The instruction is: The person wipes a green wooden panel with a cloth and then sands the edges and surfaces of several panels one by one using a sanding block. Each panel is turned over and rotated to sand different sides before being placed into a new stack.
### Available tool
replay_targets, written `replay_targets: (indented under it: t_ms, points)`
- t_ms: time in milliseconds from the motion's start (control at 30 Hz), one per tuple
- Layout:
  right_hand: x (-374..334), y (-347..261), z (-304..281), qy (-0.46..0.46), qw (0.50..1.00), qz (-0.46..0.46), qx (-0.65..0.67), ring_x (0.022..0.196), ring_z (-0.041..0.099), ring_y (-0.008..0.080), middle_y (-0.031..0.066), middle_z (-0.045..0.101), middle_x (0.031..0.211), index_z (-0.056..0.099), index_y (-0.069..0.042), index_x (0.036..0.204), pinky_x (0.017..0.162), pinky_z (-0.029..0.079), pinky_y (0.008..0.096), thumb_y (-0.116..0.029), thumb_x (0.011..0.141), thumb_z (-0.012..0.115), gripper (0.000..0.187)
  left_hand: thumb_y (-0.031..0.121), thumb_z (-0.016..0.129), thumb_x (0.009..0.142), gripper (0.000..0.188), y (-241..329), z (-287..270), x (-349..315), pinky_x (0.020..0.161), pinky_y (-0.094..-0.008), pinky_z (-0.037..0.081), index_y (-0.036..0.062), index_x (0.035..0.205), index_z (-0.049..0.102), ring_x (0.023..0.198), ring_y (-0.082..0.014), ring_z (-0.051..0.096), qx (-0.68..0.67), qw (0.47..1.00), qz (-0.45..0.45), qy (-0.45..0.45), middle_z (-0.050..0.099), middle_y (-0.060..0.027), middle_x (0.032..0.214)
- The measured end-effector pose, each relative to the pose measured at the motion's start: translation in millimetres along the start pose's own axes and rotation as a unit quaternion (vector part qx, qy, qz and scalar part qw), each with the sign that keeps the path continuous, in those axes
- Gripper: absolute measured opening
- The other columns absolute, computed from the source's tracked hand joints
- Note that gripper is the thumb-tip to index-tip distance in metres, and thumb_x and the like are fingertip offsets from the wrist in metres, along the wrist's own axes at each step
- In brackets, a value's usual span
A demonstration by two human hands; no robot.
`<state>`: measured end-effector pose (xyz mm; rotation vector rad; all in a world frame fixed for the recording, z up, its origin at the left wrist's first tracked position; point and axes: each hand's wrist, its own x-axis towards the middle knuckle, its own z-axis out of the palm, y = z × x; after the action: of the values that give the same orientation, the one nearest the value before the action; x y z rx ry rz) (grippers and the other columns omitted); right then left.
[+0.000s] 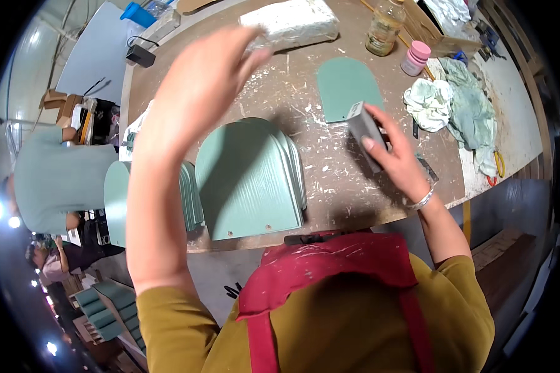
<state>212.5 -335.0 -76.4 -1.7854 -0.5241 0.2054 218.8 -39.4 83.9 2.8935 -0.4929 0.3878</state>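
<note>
While the green panel (348, 84) lies flat on the brown table (333, 186), its rounded end away from the person and its straight edge nearer, a grey block (366, 133) slants across its lower right corner as seen from above; whether the two touch, I cannot tell. The right hand (403, 163) pinches this block, thumb along the near side and fingers curled over the far side. Its forearm comes in from the lower right, angled up and to the left, with the elbow bent and a silvery bracelet (422, 199) around the wrist.

The left hand (213, 71) is up above the table, blurred, at the end of a forearm that rises steeply from the lower left. The wrist bends to the right, the thumb stands apart from the fingers, and nothing shows between them; the fingertips overlap the near left end of a white wrapped package (298, 25) in the view.

Between the arms, left of the single panel, sits a stack of green panels (249, 180), fanned slightly to the right, with another stack (114, 199) partly behind the left forearm. Farther right are a glass jar (384, 30), a pink bottle (415, 59), a white cloth (428, 104) and a greenish cloth (471, 105)
</note>
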Motion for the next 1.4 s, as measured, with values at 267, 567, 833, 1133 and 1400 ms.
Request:
replay_targets:
  t_ms: [267,567,833,1133,1400]
  points:
    - [-37,-69,51,-0.269,0.897,-0.304,-0.177,0.123,0.05,0.0397,0.0183,0.049,0.138,0.053,-0.018,0.138,0.102,0.041,0.0461,-0.032,0.084,0.069,0.057,0.03,0.052,0.098,0.043,-1,71,-127,0.103,-0.0461,0.04,0.0106,0.136,0.053,0.122,-0.0398,0.05,-0.023,0.983,-0.182,-0.025,0.052,-0.0196,0.134]
    - [-7,-56,88,-0.099,0.917,-0.294,-0.25,0.119,0.052,0.0385,0.0187,0.053,0.13,0.056,-0.021,0.136,0.1,0.043,0.0486,-0.038,0.079,0.072,0.061,0.03,0.049,0.099,0.039,-9,84,-131,0.088,-0.0494,0.046,0.0151,0.134,0.054,0.107,-0.0354,0.056,-0.025,0.981,-0.192,0.001,0.056,-0.0133,0.124]
    - [43,-56,98,-0.015,0.969,-0.184,-0.164,0.114,0.054,0.0397,0.0195,0.051,0.132,0.058,-0.017,0.133,0.099,0.042,0.0487,-0.03,0.078,0.074,0.059,0.03,0.048,0.099,0.041,-1,82,-121,0.09,-0.0493,0.044,0.0145,0.136,0.052,0.111,-0.0349,0.054,-0.027,0.983,-0.181,-0.004,0.055,-0.0136,0.126]
    - [52,-66,98,-0.041,0.981,-0.127,-0.139,0.117,0.051,0.0406,0.0229,0.052,0.127,0.057,-0.01,0.13,0.1,0.042,0.0429,-0.035,0.085,0.068,0.053,0.03,0.045,0.1,0.042,2,80,-118,0.093,-0.0473,0.043,0.012,0.138,0.051,0.111,-0.0352,0.053,-0.019,0.983,-0.181,-0.004,0.054,-0.0136,0.126]
    - [-17,-70,84,-0.065,0.967,-0.15,-0.197,0.117,0.052,0.0402,0.0202,0.052,0.127,0.058,-0.012,0.133,0.101,0.042,0.0447,-0.036,0.083,0.07,0.057,0.029,0.045,0.101,0.043,2,82,-128,0.095,-0.0457,0.042,0.0088,0.138,0.05,0.112,-0.035,0.052,-0.028,0.978,-0.206,-0.025,0.054,-0.0135,0.126]
